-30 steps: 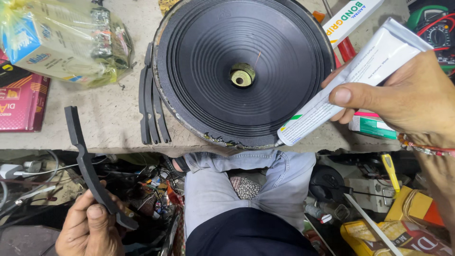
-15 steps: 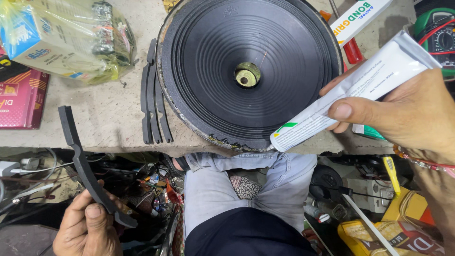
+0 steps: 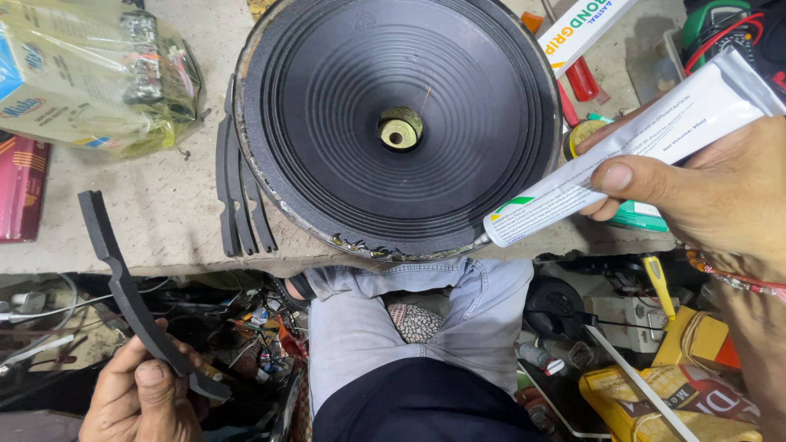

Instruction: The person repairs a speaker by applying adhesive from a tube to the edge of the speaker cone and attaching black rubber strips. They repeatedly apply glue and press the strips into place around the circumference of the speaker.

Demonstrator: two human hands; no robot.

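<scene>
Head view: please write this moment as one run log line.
right hand: holds white glue tube, nozzle at speaker rim | left hand: holds curved black strip

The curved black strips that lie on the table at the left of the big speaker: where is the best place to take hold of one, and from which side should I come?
Probably the near end of the outermost of the curved black strips. It lies flat, leaning against its neighbours on the speaker side, so only its left edge is free. Come from the left over bare table, pinch that thin end and lift.

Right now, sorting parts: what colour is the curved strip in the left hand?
Black curved strip, head view.
</scene>
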